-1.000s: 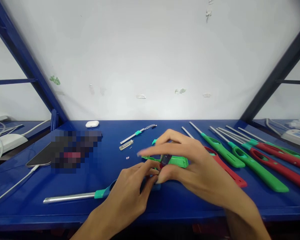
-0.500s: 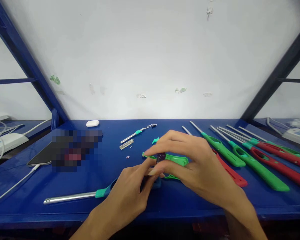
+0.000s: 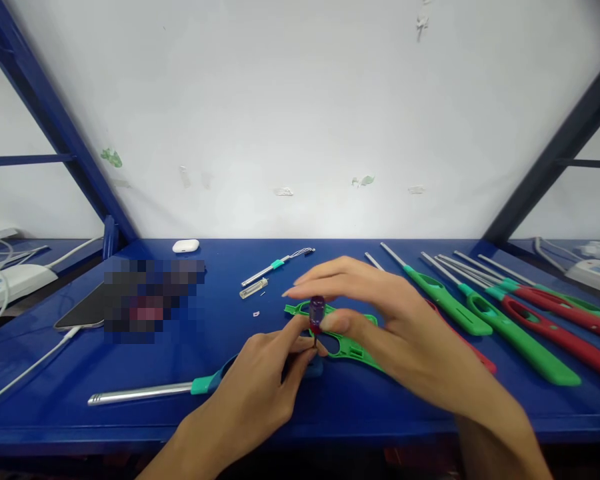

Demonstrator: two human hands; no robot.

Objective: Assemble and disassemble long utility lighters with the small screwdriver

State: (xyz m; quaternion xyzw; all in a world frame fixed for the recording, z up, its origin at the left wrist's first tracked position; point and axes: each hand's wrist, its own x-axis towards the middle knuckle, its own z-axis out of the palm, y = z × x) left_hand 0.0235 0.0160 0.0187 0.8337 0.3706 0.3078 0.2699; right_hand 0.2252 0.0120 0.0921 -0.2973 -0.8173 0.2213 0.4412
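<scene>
Upright between my hands stands a small screwdriver (image 3: 317, 312) with a dark purple-red handle and a thin shaft. My right hand (image 3: 380, 320) grips its handle between thumb and fingers, the index finger arched over it. My left hand (image 3: 260, 380) is closed over the blue handle of a long-nosed lighter (image 3: 145, 395), its fingertips pinched around the foot of the shaft. The lighter's metal tube points left, and the screwdriver's tip is hidden by my fingers. Just behind my hands lie opened green lighter casing halves (image 3: 357, 350), partly covered by my right hand.
Several green and red long lighters (image 3: 525, 340) lie on the right of the blue table (image 3: 205, 313). A metal tube with wires (image 3: 265, 270) and a clear fuel tank (image 3: 253, 289) lie behind. On the left are a charging phone (image 3: 80, 310) and a white earbud case (image 3: 186, 246).
My right hand's fingers have shifted and loosened around the screwdriver, so more of its handle and shaft shows. My left hand and the blue lighter have stayed put.
</scene>
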